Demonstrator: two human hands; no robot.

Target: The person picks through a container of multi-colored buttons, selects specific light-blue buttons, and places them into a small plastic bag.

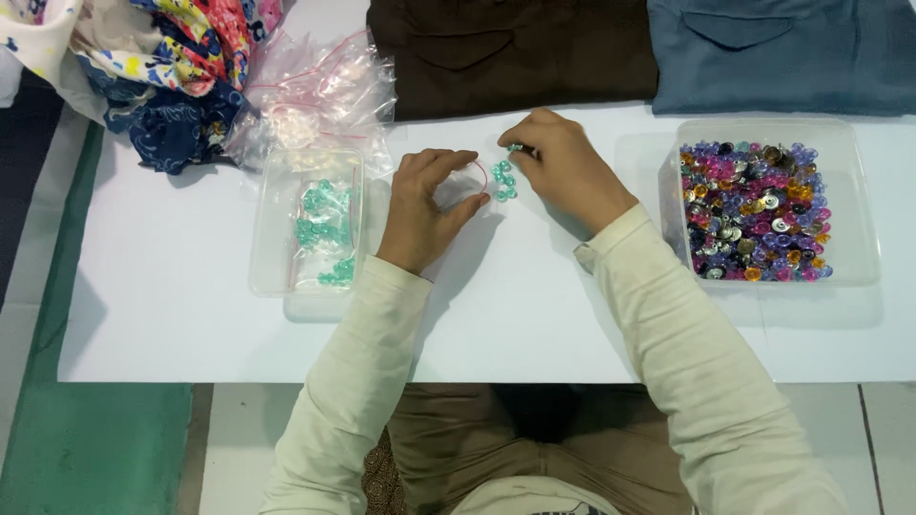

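My left hand [425, 205] rests on the white table [172, 315] and holds a small clear plastic bag [468, 186] with a pink-red rim open between thumb and fingers. A small heap of teal beads [503, 181] lies on the table just right of the bag's mouth. My right hand [563, 167] is beside that heap, its fingertips pinching a teal bead at the top of it. Both arms wear cream sleeves.
A clear tray [277, 257] at the left holds small bags of teal beads. A clear box [854, 200] at the right is full of mixed coloured beads. Empty plastic bags [320, 91], floral cloth [181, 67], a brown garment [506, 52] and a blue garment [782, 52] line the far edge.
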